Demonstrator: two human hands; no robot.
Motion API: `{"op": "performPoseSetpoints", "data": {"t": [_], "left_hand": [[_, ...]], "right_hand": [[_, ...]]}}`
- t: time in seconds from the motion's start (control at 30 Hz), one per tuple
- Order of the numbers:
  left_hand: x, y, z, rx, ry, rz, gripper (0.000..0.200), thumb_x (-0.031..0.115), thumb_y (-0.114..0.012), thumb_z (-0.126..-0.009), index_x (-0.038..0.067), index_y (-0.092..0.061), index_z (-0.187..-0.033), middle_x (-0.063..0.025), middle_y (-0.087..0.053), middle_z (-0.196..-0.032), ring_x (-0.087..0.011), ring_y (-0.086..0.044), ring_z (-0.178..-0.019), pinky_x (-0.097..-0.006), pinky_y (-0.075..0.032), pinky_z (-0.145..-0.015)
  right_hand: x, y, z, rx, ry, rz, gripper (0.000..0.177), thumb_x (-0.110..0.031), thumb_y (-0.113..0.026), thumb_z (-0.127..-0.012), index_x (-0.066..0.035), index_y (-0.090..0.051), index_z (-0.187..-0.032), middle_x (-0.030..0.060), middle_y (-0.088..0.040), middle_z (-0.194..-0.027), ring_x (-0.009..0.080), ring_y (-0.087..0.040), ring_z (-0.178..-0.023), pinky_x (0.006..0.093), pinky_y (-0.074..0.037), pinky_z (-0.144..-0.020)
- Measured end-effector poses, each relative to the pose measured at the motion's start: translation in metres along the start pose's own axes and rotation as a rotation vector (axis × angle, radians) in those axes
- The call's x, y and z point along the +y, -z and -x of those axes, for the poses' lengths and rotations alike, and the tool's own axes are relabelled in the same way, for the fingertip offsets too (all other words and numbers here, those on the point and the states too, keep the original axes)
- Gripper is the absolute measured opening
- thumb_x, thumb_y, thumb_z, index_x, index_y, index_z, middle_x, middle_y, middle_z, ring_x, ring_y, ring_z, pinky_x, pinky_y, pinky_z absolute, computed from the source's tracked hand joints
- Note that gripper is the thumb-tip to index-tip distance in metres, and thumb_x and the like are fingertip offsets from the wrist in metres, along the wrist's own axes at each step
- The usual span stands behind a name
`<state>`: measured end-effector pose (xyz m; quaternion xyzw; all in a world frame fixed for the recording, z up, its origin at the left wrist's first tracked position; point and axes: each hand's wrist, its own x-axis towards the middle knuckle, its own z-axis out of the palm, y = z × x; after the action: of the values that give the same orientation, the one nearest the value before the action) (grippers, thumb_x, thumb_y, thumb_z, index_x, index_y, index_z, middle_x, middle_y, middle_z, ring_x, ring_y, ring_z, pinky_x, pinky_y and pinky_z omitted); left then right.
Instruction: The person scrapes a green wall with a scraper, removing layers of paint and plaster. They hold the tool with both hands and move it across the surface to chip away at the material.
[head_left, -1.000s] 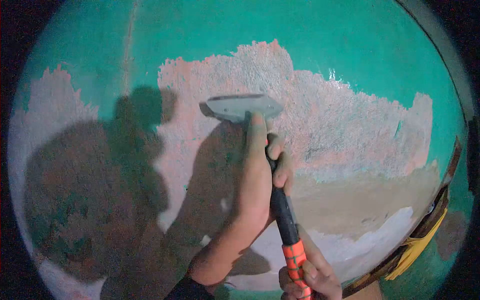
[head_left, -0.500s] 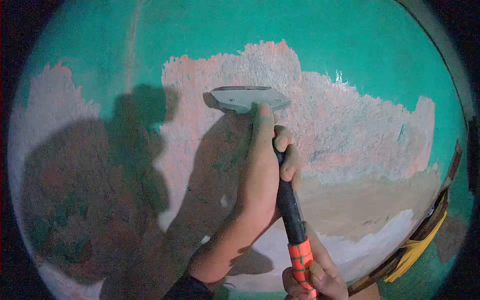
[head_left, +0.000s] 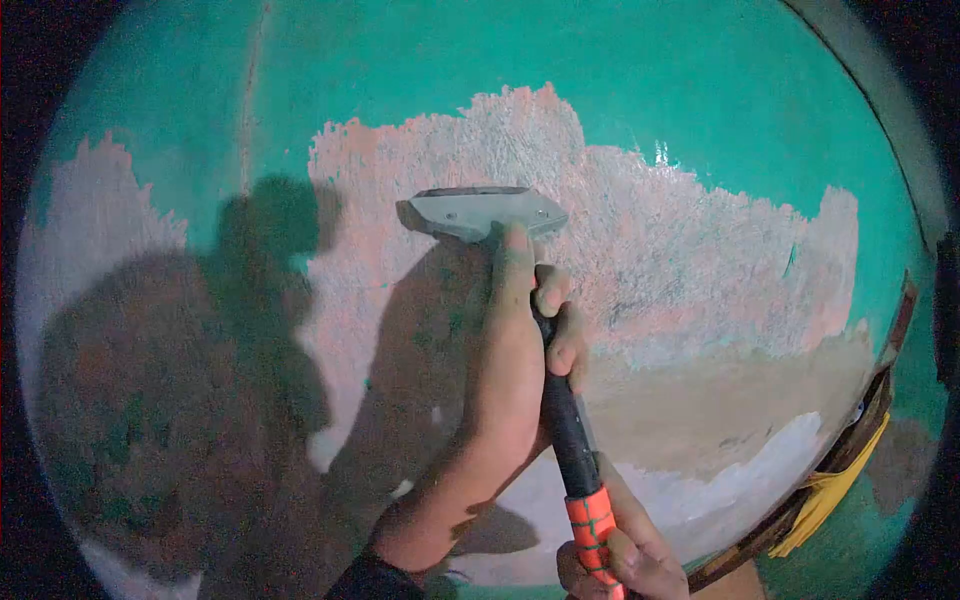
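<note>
A long-handled scraper with a wide grey metal head lies against a wall, on its scraped pinkish-grey part. My left hand is closed round the black upper handle, its thumb stretched up to the scraper head. Lower down, my right hand grips the orange taped end of the same handle. Green paint covers the wall above the scraped part, with a ragged edge between them.
Dark shadows fall over the wall's left side. Below the scraped part lie a brown band and a whitish patch. At the lower right are a yellow cloth and a dark wooden edge.
The scraper head and my left hand have moved slightly down in view. The wall's features have shifted a little to the left. Both hands keep their hold on the handle.
</note>
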<state>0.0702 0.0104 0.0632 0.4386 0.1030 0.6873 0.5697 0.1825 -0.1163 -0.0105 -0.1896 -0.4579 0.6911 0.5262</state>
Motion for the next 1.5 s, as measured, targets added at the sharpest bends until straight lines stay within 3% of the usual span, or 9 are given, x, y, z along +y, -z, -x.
{"op": "performPoseSetpoints", "data": {"t": [0.37, 0.77, 0.97, 1.07, 1.17, 1.27, 1.37, 1.5], "left_hand": [[0.002, 0.0, 0.004, -0.008, -0.009, 0.028, 0.038, 0.048, -0.041, -0.088, 0.014, -0.036, -0.072, 0.0039, -0.035, -0.059, -0.0079, -0.032, -0.037, -0.0238, -0.03, -0.033], [-0.002, 0.002, 0.003, -0.023, -0.006, 0.023, 0.041, 0.05, -0.041, -0.088, 0.015, -0.035, -0.067, 0.0046, -0.031, -0.051, -0.0085, -0.031, -0.035, -0.0239, -0.029, -0.032], [-0.004, 0.005, 0.0, -0.056, 0.005, 0.035, 0.04, 0.049, -0.041, -0.088, 0.015, -0.036, -0.069, 0.0046, -0.033, -0.054, -0.0082, -0.032, -0.036, -0.0241, -0.029, -0.032], [-0.004, 0.001, 0.003, 0.021, -0.033, 0.023, 0.037, 0.048, -0.041, -0.089, 0.015, -0.036, -0.073, 0.0044, -0.035, -0.058, -0.0077, -0.032, -0.037, -0.0243, -0.03, -0.033], [-0.002, 0.003, -0.005, -0.047, -0.064, 0.089, 0.036, 0.047, -0.041, -0.089, 0.014, -0.036, -0.076, 0.0044, -0.036, -0.061, -0.0073, -0.032, -0.037, -0.0246, -0.031, -0.034], [-0.003, -0.002, 0.005, 0.047, 0.024, 0.054, 0.036, 0.047, -0.041, -0.089, 0.014, -0.037, -0.074, 0.0045, -0.035, -0.059, -0.0074, -0.032, -0.037, -0.0251, -0.031, -0.034], [-0.005, 0.001, -0.003, -0.049, -0.062, 0.054, 0.038, 0.048, -0.041, -0.088, 0.014, -0.037, -0.073, 0.0046, -0.035, -0.059, -0.0079, -0.031, -0.038, -0.0252, -0.03, -0.034], [-0.008, -0.001, 0.001, 0.018, -0.005, 0.058, 0.04, 0.049, -0.04, -0.088, 0.015, -0.036, -0.069, 0.0042, -0.033, -0.055, -0.0083, -0.031, -0.037, -0.0249, -0.029, -0.034]], "right_hand": [[0.005, 0.002, -0.003, -0.025, 0.063, 0.022, 0.058, -0.029, -0.042, -0.091, -0.013, -0.015, -0.14, 0.0024, -0.043, -0.063, 0.0063, -0.029, -0.031, 0.0196, -0.028, -0.027], [0.009, 0.005, -0.001, 0.058, 0.055, 0.031, 0.057, -0.027, -0.043, -0.091, -0.014, -0.016, -0.14, 0.0025, -0.043, -0.064, 0.006, -0.03, -0.034, 0.0201, -0.03, -0.03], [0.002, 0.002, 0.001, 0.073, -0.014, 0.036, 0.057, -0.026, -0.044, -0.091, -0.014, -0.016, -0.14, 0.0033, -0.043, -0.064, 0.0062, -0.031, -0.033, 0.0201, -0.03, -0.03], [0.001, 0.002, 0.002, -0.009, 0.021, -0.018, 0.057, -0.027, -0.044, -0.091, -0.015, -0.017, -0.139, 0.0032, -0.043, -0.064, 0.0058, -0.031, -0.033, 0.0197, -0.029, -0.03], [0.0, 0.006, -0.003, 0.007, 0.032, 0.018, 0.059, -0.027, -0.045, -0.09, -0.014, -0.016, -0.139, 0.0034, -0.043, -0.064, 0.0058, -0.032, -0.033, 0.0193, -0.029, -0.029], [-0.006, 0.003, 0.002, 0.025, -0.013, 0.035, 0.06, -0.028, -0.045, -0.09, -0.013, -0.016, -0.139, 0.0029, -0.043, -0.063, 0.0056, -0.032, -0.033, 0.0191, -0.029, -0.03], [-0.007, 0.005, 0.0, 0.0, -0.004, 0.001, 0.062, -0.03, -0.046, -0.089, -0.012, -0.015, -0.14, 0.0018, -0.042, -0.063, 0.0053, -0.032, -0.035, 0.019, -0.03, -0.03], [-0.009, 0.009, 0.002, 0.034, -0.002, 0.078, 0.063, -0.03, -0.046, -0.089, -0.011, -0.014, -0.14, 0.001, -0.042, -0.062, 0.0051, -0.033, -0.036, 0.0187, -0.031, -0.031]]}}
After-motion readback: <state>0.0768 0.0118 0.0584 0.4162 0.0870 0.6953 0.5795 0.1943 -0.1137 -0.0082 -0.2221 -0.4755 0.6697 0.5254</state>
